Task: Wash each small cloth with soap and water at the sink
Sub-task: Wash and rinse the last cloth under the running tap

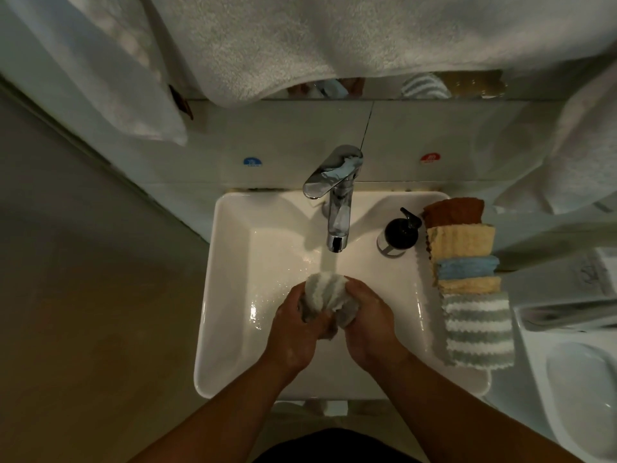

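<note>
Gripping a bunched grey-and-white cloth [324,294] from both sides, the left hand [293,329] and the right hand [365,324] hold it over the middle of the white rectangular basin [227,295]. The cloth sits directly under the water stream [329,262] falling from the chrome faucet [338,215]. Each hand has its fingers curled round the wet fabric, back of the hand facing the camera; the fingertips are hidden in the folds.

A black-topped soap pump [399,233] stands on the basin's right rear corner. Just beside it, a row of folded cloths lies along the right rim: a brown cloth [454,212], a pale yellow cloth [460,240], a blue cloth [467,267], a second yellow cloth [470,285] and, nearest the person, a grey-and-white striped cloth [477,329]. A white towel [300,45] hangs above the faucet.
</note>
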### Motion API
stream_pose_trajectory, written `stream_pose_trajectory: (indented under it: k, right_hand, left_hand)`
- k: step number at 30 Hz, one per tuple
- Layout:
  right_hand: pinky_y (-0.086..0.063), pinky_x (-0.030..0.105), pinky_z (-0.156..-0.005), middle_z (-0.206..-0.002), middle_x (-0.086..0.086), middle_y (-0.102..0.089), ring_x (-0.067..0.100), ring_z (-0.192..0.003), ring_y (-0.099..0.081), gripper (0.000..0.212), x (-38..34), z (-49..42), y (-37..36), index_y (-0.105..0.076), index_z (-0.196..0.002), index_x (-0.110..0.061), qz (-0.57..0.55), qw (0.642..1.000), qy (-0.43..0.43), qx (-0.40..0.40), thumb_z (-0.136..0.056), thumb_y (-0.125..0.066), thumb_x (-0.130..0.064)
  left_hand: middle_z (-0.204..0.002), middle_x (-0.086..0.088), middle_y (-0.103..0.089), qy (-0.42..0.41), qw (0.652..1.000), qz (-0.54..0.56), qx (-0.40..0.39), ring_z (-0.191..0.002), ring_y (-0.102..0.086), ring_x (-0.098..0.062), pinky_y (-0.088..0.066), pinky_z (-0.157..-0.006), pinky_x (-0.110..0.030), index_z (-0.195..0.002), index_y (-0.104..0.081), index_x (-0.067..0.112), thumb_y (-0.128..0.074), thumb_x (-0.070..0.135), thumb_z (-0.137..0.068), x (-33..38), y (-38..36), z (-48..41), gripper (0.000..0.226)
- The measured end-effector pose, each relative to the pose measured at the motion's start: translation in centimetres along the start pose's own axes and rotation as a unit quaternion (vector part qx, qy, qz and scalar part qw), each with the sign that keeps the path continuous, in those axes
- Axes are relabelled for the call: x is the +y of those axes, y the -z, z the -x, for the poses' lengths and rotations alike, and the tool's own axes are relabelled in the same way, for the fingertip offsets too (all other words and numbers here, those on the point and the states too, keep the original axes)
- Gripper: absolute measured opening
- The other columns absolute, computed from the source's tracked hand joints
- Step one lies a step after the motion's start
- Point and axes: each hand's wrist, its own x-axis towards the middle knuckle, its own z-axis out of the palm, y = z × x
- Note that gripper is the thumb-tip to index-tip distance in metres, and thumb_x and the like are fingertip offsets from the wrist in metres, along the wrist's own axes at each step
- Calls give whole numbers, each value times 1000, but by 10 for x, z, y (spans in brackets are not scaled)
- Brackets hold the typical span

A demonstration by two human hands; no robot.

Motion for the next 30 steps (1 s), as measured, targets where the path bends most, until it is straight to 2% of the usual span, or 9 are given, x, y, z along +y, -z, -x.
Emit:
stream_pose_trajectory:
  k: [2, 6, 10, 13, 16, 20, 22, 26, 30]
  right_hand:
    - [-54, 44, -80, -93, 8, -74, 31, -90, -68, 24, -2, -4, 6, -72, -94, -10, 98, 995, 31, 9, -92, -63, -32]
    - [-61, 41, -85, -100, 1, -74, 18, -94, -73, 16, -10, -5, 7, -69, -104, -30, 230, 963, 110, -90, -97, -64, -43]
    - [-63, 37, -77, -91, -1, -71, 15, -84, -71, 15, -9, 0, -5, -64, -98, -27, 262, 948, 176, -41, -103, -53, -35]
    - [-61, 34, -78, -92, -3, -69, 10, -84, -69, 13, 0, 1, -7, -60, -101, -27, 277, 938, 210, -4, -104, -50, -36]
    - [-52, 15, -75, -90, -9, -69, 1, -84, -66, 17, 6, 8, -4, -63, -103, -27, 365, 893, 262, -19, -105, -49, -34]
    - [-47, 13, -66, -79, -7, -64, 3, -75, -64, 27, 6, 18, -8, -57, -94, -18, 422, 860, 276, -77, -106, -46, -40]
    - [-42, 10, -62, -74, -11, -58, -1, -74, -61, 30, -1, 8, -10, -53, -89, -19, 455, 837, 298, -64, -103, -46, -45]
    - [-42, 20, -66, -81, -6, -63, 5, -73, -60, 26, -6, -1, -14, -56, -88, -20, 400, 892, 213, 7, -104, -49, -39]
    - [-44, 9, -62, -79, -5, -64, 0, -74, -63, 21, 3, 28, -20, -61, -96, -13, 376, 894, 239, -42, -104, -53, -30]
  left_hand:
    - [-115, 13, -67, -7, 998, -56, -13, -101, -66, -3, -60, -82, -25, -123, -59, 39, -71, 17, -92, 2, 5, -3, 40]
    - [-115, 7, -69, 7, 998, -42, -45, -104, -68, -13, -59, -78, -25, -125, -63, 34, -61, 10, -96, 7, 13, -9, 39]
    - [-116, 8, -68, 66, 995, 69, -29, -100, -70, -12, -62, -79, -34, -126, -56, 39, -54, 36, -102, 9, 2, -3, 24]
    - [-109, 2, -69, 52, 998, 27, 23, -95, -71, -15, -63, -80, -43, -117, -57, 37, -49, 42, -103, 1, -8, -4, 17]
    - [-99, 3, -66, 9, 993, -48, 106, -90, -67, -14, -57, -76, -28, -106, -56, 27, -52, 35, -103, 4, -11, -8, 10]
    - [-90, 0, -67, 23, 987, -43, 155, -85, -66, -14, -49, -68, -17, -98, -57, 16, -49, 35, -104, 15, -13, -14, 21]
    - [-88, -1, -67, 28, 991, -40, 124, -82, -66, -14, -51, -66, -21, -98, -56, 17, -47, 38, -105, 18, -18, -9, 24]
    - [-85, 3, -65, -19, 994, -82, 69, -77, -63, -7, -53, -65, -22, -94, -53, 23, -52, 42, -102, 18, -23, 1, 21]
    - [-88, 0, -64, 5, 984, -72, 165, -84, -63, -19, -52, -75, -36, -93, -53, 18, -53, 27, -101, 17, -9, -19, 13]
